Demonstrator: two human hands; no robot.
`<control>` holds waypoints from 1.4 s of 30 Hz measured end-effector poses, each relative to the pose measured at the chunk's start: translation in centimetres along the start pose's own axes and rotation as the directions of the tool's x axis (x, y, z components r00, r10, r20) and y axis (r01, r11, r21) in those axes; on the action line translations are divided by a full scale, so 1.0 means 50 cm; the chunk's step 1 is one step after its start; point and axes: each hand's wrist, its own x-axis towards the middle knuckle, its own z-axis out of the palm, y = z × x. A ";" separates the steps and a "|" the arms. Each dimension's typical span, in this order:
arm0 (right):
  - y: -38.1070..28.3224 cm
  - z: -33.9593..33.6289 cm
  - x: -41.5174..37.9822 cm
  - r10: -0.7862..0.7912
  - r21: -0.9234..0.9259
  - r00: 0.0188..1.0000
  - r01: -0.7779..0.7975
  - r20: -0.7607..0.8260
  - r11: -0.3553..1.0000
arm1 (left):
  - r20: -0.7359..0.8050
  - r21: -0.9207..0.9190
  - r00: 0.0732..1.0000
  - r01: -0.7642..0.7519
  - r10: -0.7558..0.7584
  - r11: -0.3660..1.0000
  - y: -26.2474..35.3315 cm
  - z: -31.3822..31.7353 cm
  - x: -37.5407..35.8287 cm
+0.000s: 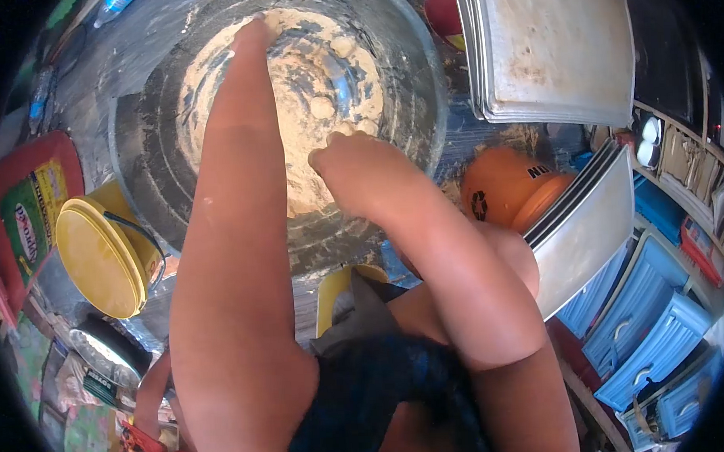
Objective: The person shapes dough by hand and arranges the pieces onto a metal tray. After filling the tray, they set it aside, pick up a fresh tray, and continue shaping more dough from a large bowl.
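Note:
A wide grey metal basin (408, 70) holds a pale, crumbly flour mixture (303, 176) with several rounded lumps (321, 107) in it. My left hand (250, 35) reaches to the far side of the basin and touches the mixture; its fingers are mostly hidden. Close to the near right part of the mixture is my right hand (364, 173), its fingers curled in. Pale lumps show just beyond its knuckles, and what lies inside the fingers is hidden.
A yellow lidded bucket (97, 258) stands left of the basin, an orange bucket (510, 187) right. Metal trays (556, 48) stack at upper right, more trays (592, 224) below. Blue plastic drawers (646, 347) line the right. Another person's arm (151, 397) shows at lower left.

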 end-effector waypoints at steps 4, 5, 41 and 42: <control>0.000 -0.006 0.006 0.006 -0.015 1.000 -0.006 -0.008 1.000 | -0.153 0.082 0.987 -0.038 0.051 0.996 0.024 0.029 -0.046; -0.002 -0.007 0.006 -0.010 -0.018 1.000 0.010 -0.017 1.000 | -0.167 0.161 0.977 -0.109 0.136 0.981 0.023 0.064 -0.030; -0.050 -0.020 0.001 0.273 0.454 0.527 0.251 -0.805 0.855 | -0.114 -0.993 0.966 -0.104 -0.232 0.055 -0.061 -0.228 -0.624; -0.052 -0.015 -0.015 0.394 0.540 0.471 0.228 -0.790 0.810 | -0.133 -0.984 0.957 -0.097 -0.256 0.149 -0.142 -0.233 -0.617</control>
